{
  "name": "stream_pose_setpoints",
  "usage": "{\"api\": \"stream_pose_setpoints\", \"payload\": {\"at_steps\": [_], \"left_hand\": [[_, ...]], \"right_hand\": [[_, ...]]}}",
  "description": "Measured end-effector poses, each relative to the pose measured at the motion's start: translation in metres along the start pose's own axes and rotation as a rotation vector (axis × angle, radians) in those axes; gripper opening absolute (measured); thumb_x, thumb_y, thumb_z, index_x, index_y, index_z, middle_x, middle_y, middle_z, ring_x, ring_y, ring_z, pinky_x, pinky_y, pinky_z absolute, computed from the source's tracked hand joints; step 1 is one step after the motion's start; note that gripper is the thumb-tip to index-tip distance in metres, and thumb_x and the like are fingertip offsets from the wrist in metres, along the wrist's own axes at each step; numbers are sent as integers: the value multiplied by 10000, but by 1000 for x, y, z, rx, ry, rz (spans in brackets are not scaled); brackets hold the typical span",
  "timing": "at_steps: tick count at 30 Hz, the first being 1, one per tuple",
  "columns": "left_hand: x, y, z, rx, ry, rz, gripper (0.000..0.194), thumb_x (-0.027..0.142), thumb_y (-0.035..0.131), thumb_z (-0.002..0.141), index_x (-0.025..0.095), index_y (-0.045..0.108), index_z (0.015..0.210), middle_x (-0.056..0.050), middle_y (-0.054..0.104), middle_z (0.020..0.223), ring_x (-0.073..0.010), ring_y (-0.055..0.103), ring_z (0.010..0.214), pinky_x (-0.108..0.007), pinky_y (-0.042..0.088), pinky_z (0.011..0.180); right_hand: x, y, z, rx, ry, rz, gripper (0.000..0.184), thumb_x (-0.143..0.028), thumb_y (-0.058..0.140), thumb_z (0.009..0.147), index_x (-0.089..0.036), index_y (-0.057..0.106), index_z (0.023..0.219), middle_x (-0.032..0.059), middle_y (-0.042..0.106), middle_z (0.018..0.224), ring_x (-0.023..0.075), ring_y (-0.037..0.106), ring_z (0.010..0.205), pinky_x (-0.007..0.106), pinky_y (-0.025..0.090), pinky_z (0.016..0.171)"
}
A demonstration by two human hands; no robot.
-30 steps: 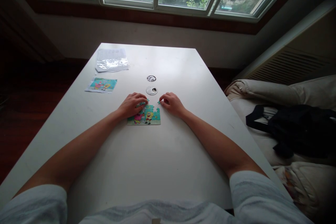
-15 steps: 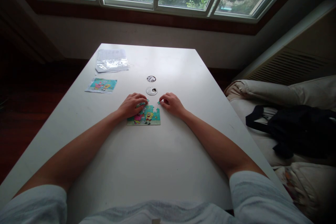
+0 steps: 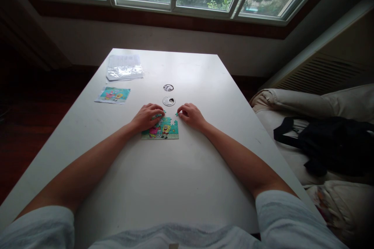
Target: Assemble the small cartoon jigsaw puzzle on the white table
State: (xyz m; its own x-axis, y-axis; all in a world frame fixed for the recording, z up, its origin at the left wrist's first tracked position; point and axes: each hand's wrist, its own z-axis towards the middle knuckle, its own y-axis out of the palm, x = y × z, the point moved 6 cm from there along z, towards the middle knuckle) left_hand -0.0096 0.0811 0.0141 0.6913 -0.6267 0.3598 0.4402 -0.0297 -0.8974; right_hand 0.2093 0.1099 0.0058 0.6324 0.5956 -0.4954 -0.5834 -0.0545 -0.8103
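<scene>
the puzzle [image 3: 168, 129] lies flat on the white tabletop [image 3: 146, 186], between the person's two hands, its far edge ragged and gapped toward the right. the right hand [image 3: 190, 115] pinches a small teal piece [image 3: 177, 114] between thumb and fingers, just beyond that gapped corner. the left hand [image 3: 148, 117] is bent over the far left part of the puzzle; i cannot tell whether its fingertips grip the other teal piece [image 3: 164, 111] beside them or only touch it. to fit a piece well, it seems best to steady the joined part with the left hand, turn the piece until its tabs match the notches, then press straight down without forcing. the picture sheet [image 3: 113, 95], to the far left, shows a similar scene and should help in checking colour and direction.
</scene>
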Motion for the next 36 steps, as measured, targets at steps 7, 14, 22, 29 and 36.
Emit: {"api": "stream_pose_setpoints", "payload": {"at_steps": [7, 14, 22, 29, 36], "left_hand": [[0, 0, 0, 2, -7, 1, 274, 304, 530, 953, 308, 724, 1146, -33, 667, 1308, -267, 556, 1226, -465, 414, 1074], [0, 0, 0, 0, -3, -2, 271, 303, 531, 952, 303, 722, 1145, -32, 668, 1310, -266, 557, 1224, -469, 414, 1078], [0, 0, 0, 1, -8, -1, 276, 306, 531, 950, 314, 726, 1146, -31, 666, 1310, -269, 561, 1222, -473, 416, 1083], [1, 0, 0, -1, 0, 3, 272, 308, 528, 956, 307, 722, 1147, -31, 667, 1308, -267, 560, 1220, -471, 414, 1079], [0, 0, 1, -4, -9, 1, 278, 316, 521, 958, 303, 725, 1148, -38, 669, 1309, -272, 554, 1231, -475, 414, 1084]], "right_hand": [[0, 0, -1, -5, 10, 3, 99, -214, 620, 907, -236, 707, 947, 31, 600, 805, 211, 510, 819, 341, 385, 789], [1, 0, 0, -4, 10, -2, 99, -214, 620, 907, -236, 709, 943, 31, 602, 811, 210, 508, 819, 342, 387, 796], [1, 0, 0, -5, 9, 0, 99, -215, 620, 909, -240, 706, 950, 30, 597, 808, 213, 506, 822, 344, 385, 798], [1, 0, -1, -2, 8, 1, 96, -211, 621, 912, -238, 705, 950, 27, 596, 804, 209, 508, 817, 339, 385, 793], [1, 0, 0, 2, -2, 0, 94, -208, 620, 912, -236, 705, 941, 24, 594, 798, 205, 508, 809, 334, 386, 786]]}}
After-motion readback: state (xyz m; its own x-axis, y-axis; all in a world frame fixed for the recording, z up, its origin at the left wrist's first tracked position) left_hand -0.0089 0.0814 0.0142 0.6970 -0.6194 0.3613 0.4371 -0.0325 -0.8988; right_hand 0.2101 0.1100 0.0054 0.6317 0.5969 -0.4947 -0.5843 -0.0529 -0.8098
